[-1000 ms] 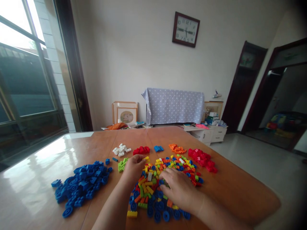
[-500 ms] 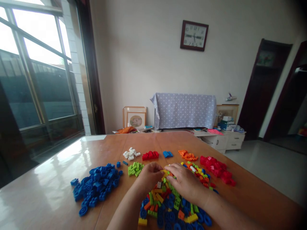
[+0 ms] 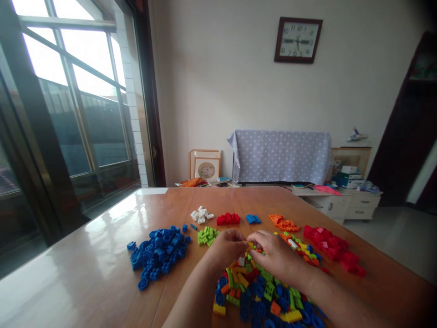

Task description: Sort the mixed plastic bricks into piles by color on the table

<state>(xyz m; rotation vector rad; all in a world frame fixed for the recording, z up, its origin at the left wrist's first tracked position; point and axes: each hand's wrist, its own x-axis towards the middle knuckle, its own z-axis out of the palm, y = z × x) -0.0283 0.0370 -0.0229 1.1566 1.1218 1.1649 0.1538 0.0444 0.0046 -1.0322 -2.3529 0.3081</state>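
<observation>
Over the far part of a mixed pile of toy building bricks, my left hand and my right hand meet fingertip to fingertip. Both are closed in a pinch on yellow building bricks, which the fingers partly cover. How many pieces they hold, I cannot tell. Just left of my left hand lies a heap of light green bricks. Beyond my right hand, more mixed bricks spread to the right.
A large blue brick heap lies left on the wooden table. Along the back are white, red, blue and orange bricks. A larger red heap lies near the right edge.
The view has turned left, so the table and hands appear further right. Both hands stay together on the yellow bricks. The heaps look unchanged.
</observation>
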